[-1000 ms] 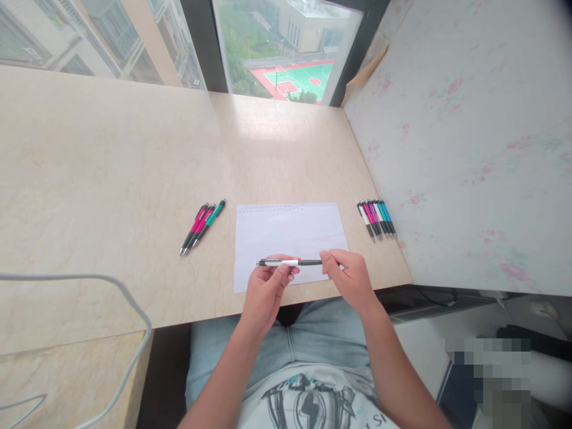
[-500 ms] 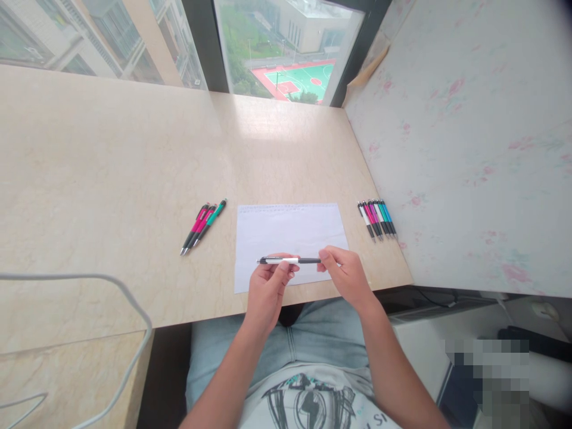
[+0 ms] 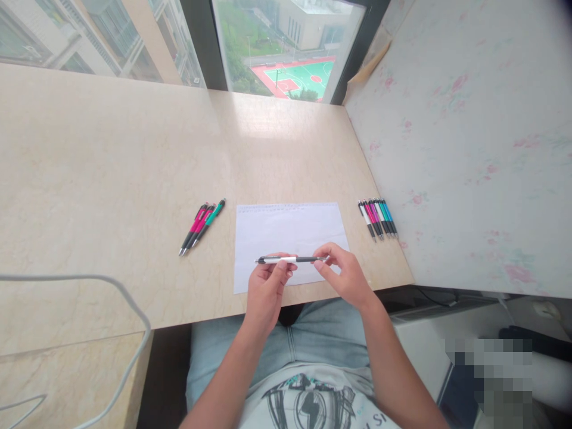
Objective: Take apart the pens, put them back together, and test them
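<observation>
A black and white pen (image 3: 292,260) is held level over the near edge of a white sheet of paper (image 3: 288,229). My left hand (image 3: 267,290) pinches its white barrel at the clip end. My right hand (image 3: 346,275) pinches the black grip end near the tip. Three pens (image 3: 202,226), pink and teal, lie together on the desk to the left of the paper. To the right of it lies a row of several pens (image 3: 378,217) in white, pink, teal and blue.
The beige marble desk (image 3: 116,173) runs back to a window. A floral papered wall (image 3: 469,137) borders the desk on the right. A white cable (image 3: 134,310) loops over the near left corner. My lap is below the desk edge.
My right hand has slid slightly along the pen toward its tip and its fingers have shifted their pinch. The pen has stayed level over the paper.
</observation>
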Available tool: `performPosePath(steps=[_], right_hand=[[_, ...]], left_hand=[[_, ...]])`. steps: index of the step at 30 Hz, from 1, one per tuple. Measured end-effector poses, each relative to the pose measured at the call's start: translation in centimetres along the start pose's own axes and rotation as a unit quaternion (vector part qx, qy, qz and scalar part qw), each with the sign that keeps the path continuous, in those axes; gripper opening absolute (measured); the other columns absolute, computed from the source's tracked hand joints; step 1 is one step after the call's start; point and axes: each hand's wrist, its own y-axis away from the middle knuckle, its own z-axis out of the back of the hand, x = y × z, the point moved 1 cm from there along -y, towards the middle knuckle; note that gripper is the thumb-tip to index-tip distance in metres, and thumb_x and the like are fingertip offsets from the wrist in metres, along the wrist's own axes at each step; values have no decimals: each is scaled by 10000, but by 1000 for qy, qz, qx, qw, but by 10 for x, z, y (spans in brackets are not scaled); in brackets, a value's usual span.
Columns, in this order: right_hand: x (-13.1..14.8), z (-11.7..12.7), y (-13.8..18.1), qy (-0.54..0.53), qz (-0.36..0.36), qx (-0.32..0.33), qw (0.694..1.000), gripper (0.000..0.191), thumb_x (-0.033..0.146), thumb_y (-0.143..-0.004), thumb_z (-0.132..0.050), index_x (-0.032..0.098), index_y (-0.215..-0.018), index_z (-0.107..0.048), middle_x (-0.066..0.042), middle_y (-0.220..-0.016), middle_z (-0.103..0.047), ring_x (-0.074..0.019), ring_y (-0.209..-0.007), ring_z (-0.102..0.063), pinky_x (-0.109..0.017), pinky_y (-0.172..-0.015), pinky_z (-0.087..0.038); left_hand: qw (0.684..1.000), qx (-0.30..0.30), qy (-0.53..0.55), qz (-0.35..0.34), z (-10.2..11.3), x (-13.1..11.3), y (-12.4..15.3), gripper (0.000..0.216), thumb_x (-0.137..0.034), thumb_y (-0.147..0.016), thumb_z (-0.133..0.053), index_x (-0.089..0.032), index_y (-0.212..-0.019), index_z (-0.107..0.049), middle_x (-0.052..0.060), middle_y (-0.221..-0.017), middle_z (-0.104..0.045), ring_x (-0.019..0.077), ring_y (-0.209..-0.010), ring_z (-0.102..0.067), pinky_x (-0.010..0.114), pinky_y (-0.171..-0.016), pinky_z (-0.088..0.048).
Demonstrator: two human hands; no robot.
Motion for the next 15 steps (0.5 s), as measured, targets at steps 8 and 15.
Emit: performPosePath(steps=[8, 15], right_hand=[[0, -1, 0, -2, -14, 16, 1000, 370, 403, -974, -466, 195, -722, -639, -16, -701, -644, -154, -673, -591, -286, -658, -449], [3, -2, 0, 11, -2, -12, 1000, 277, 367, -937, -546, 200, -731, -625, -4, -709, -632, -151, -689, -580, -282, -674, -446]], left_hand=[[1000, 3, 1, 8, 0, 1, 1, 205, -304, -796, -736, -152, -934, -731, 73, -931, -706, 112, -779, -613, 219, -709, -480], [1000, 1, 6, 3, 0, 1, 1, 196, -304, -797, -737, -154, -924, -736, 66, -924, -710, 101, -778, -609, 209, -719, -480]])
